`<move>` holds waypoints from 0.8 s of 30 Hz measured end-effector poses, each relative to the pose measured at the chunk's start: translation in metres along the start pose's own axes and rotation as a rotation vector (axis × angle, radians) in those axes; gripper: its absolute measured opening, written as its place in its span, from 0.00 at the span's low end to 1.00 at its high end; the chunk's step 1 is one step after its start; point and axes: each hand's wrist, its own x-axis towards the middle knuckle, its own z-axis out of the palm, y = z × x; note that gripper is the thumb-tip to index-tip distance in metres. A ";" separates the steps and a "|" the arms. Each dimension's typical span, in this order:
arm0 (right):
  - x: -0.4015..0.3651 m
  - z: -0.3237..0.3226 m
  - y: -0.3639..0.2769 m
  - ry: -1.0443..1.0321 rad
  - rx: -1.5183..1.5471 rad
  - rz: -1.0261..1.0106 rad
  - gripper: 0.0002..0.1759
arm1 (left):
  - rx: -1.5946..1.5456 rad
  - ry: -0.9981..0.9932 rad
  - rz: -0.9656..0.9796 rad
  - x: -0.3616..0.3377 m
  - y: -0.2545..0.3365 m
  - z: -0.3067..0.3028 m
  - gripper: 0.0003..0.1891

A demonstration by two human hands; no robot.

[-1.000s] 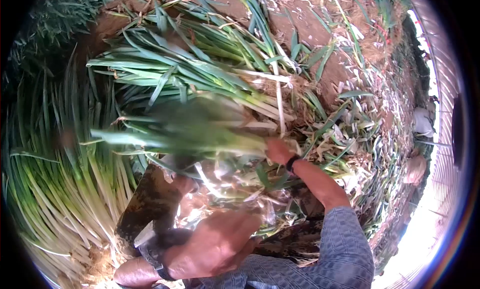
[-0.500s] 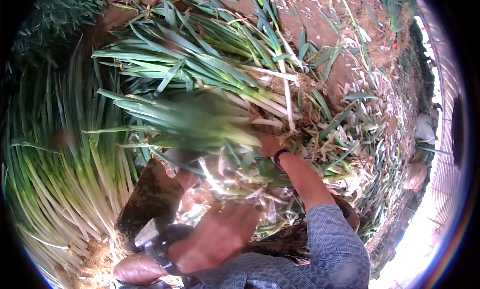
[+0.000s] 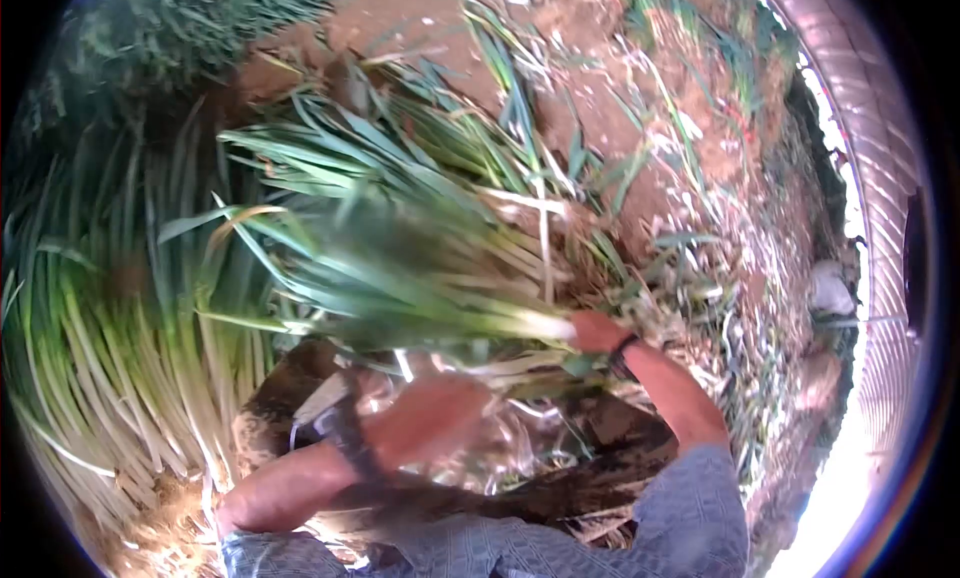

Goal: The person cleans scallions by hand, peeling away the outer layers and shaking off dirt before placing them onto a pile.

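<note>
My right hand (image 3: 599, 332), with a black band at the wrist, is closed round the white lower ends of a bunch of green onions (image 3: 455, 313). Their long green leaves stretch leftward and are partly blurred. My left hand (image 3: 432, 415) is below the bunch, above my lap, smeared by motion so its fingers do not show clearly. A dark strap (image 3: 355, 440) crosses the left wrist. Just beyond the held bunch lies a pile of green onions (image 3: 350, 148) on the soil.
A large row of green onions (image 3: 130, 348) lies along the left, roots toward me. Loose leaves and peelings (image 3: 690, 278) litter the ground to the right. Brown soil (image 3: 400, 18) shows at the back, with growing plants (image 3: 200, 38) at far left. A ribbed pale sheet (image 3: 880, 178) borders the right.
My right hand has moved right and a little nearer, pulling the green onions with it. The left hand has risen away from my lap. The whole view has shifted slightly.
</note>
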 end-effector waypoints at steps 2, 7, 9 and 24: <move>-0.026 -0.001 -0.008 -0.003 -0.098 0.034 0.26 | -0.038 -0.050 -0.037 -0.002 -0.008 0.031 0.13; -0.098 -0.066 -0.028 0.317 -0.120 0.084 0.28 | 0.082 0.065 0.039 0.010 -0.017 0.048 0.11; -0.142 -0.118 -0.072 0.365 -0.196 0.150 0.34 | 0.008 0.153 -0.014 0.020 -0.016 0.059 0.11; -0.093 -0.004 -0.110 0.976 0.362 -0.189 0.28 | -1.563 0.684 0.191 0.135 0.007 0.102 0.47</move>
